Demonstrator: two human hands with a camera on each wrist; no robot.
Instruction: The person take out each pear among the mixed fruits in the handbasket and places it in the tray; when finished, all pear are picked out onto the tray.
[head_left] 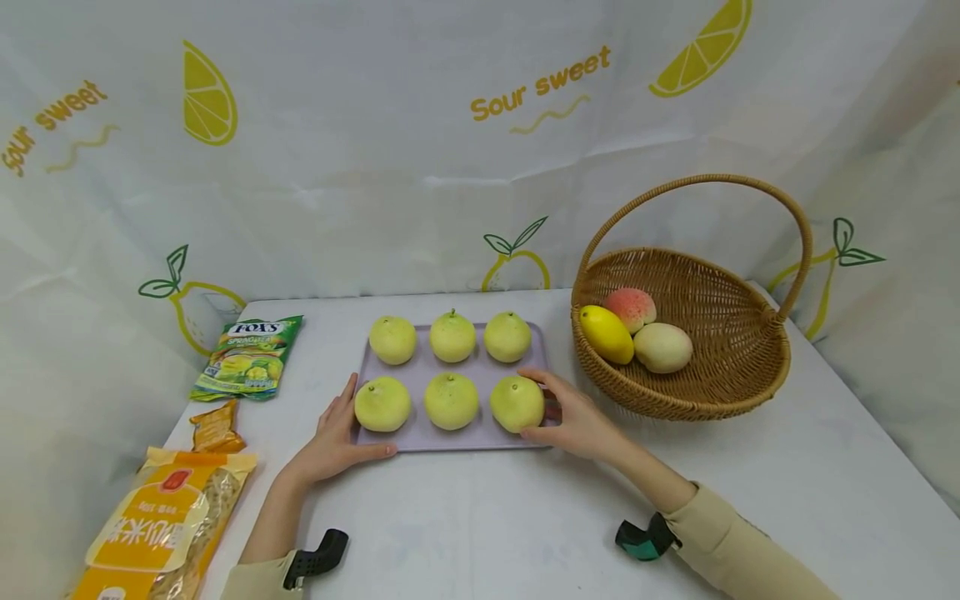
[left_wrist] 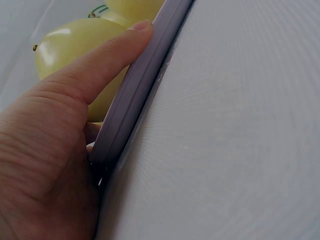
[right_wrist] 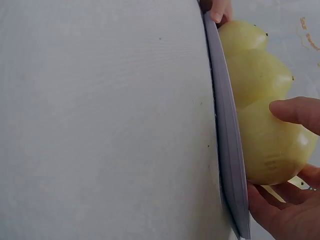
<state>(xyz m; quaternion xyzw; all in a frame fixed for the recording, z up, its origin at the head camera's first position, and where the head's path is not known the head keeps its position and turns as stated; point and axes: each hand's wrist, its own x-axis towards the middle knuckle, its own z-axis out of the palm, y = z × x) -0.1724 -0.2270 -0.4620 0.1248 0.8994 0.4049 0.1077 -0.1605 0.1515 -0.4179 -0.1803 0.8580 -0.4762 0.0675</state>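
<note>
A pale purple tray (head_left: pixel 465 442) lies on the table, bearing several round yellow-green fruits (head_left: pixel 452 402) with short stems in two rows. My left hand (head_left: pixel 333 446) is at the tray's near left corner, thumb straight along the near rim and fingers stretched beside the left edge. The left wrist view shows this thumb (left_wrist: pixel 110 60) across the rim. With thumb and fingers spread around it, my right hand (head_left: pixel 577 417) grips the near right yellow-green fruit (head_left: pixel 516 404), which sits low at the tray. In the right wrist view the same fruit (right_wrist: pixel 270 145) lies between thumb and fingers.
A tilted wicker basket (head_left: pixel 720 333) to the right holds a yellow mango-like fruit (head_left: pixel 607 335), a pinkish peach (head_left: pixel 632 307) and a pale oval fruit (head_left: pixel 663 348). On the left lie a green candy bag (head_left: pixel 247 358), a small orange packet (head_left: pixel 217 427) and a large yellow snack bag (head_left: pixel 165 525).
</note>
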